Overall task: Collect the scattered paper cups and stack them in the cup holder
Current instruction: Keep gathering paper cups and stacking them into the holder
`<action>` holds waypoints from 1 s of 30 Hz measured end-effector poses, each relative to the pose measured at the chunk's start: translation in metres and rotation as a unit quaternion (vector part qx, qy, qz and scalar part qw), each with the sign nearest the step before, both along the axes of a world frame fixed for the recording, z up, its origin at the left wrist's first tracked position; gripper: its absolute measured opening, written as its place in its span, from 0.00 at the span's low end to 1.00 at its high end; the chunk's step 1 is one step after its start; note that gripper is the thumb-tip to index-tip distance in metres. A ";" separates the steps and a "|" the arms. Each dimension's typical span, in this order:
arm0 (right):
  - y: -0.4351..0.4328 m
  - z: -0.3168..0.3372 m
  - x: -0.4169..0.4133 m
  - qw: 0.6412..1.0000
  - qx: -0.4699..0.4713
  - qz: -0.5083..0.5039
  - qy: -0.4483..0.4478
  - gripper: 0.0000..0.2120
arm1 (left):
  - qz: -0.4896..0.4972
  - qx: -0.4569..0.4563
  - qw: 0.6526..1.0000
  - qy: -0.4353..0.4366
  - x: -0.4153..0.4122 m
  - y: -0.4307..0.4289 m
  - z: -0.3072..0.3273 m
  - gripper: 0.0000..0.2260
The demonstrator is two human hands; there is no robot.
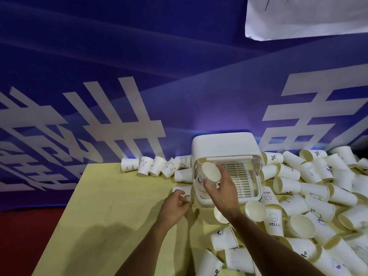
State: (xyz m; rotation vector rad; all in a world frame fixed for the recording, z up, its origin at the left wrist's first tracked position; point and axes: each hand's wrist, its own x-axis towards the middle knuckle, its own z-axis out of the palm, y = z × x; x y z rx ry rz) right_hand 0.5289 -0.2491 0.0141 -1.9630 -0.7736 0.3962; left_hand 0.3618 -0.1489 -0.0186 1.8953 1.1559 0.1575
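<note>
A white cup holder point(226, 144), a box with an open front and a slatted white tray, stands at the back of the yellow table point(119, 206). My right hand point(221, 188) grips a white paper cup point(211, 172) at the holder's opening, its open mouth tilted toward me. My left hand point(174, 208) holds another paper cup point(182, 190) lying on its side on the table, just left of the holder. Several loose cups point(310, 198) lie heaped to the right.
A row of printed cups point(155, 166) lines the table's back edge left of the holder. More cups point(225, 239) lie near my right forearm. A blue banner with white characters hangs behind. The table's left edge drops to a red floor.
</note>
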 end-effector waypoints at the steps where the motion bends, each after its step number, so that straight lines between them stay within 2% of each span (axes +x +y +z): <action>1: 0.000 -0.001 0.003 1.000 -0.001 -0.003 -0.009 0.31 | 0.003 0.005 1.000 0.010 -0.002 0.001 -0.001 0.18; 4: -0.002 -0.009 0.010 0.998 -0.039 0.016 -0.046 0.32 | 0.003 0.005 0.999 0.032 -0.005 0.003 -0.004 0.18; 12: -0.007 -0.028 0.010 0.989 -0.097 0.084 -0.080 0.34 | 0.002 0.001 0.999 0.045 -0.004 0.003 -0.003 0.18; 18: -0.021 -0.034 0.007 0.982 -0.137 0.078 -0.108 0.28 | -0.002 -0.005 0.998 0.058 -0.006 -0.004 -0.006 0.19; 21: -0.036 -0.040 0.003 0.977 -0.171 0.066 -0.107 0.29 | -0.011 -0.017 0.998 0.062 -0.007 -0.016 -0.010 0.20; 30: -0.072 -0.053 -0.003 0.971 -0.186 0.079 -0.130 0.27 | -0.028 -0.094 0.991 0.086 -0.013 -0.055 -0.022 0.23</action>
